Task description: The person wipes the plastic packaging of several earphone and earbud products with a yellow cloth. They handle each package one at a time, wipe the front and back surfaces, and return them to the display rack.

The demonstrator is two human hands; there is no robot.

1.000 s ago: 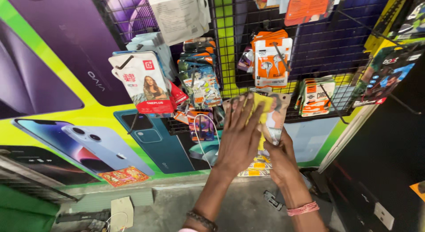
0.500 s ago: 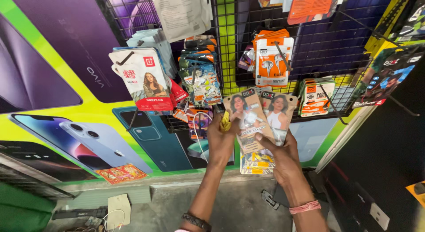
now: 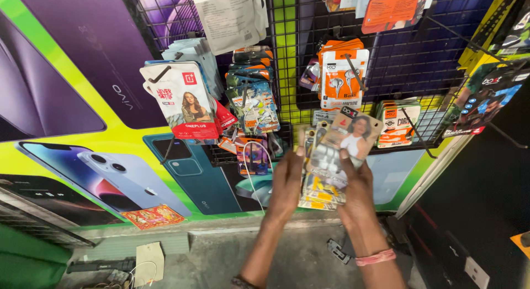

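Both forearms rise from the lower edge of the view, wrists upward. The left hand (image 3: 286, 184) is raised with fingers extended, its fingertips closed on the left edge of a fanned stack of carded accessory packets (image 3: 331, 162). The right hand (image 3: 356, 187) grips the same stack from the right, thumb across the front; a pink band (image 3: 375, 258) circles that wrist. The stack is held just in front of the wire display grid (image 3: 419, 62), below the hanging orange earphone packs (image 3: 343, 73).

Packets (image 3: 337, 159) between hands, before wire rack (image 3: 425, 62)
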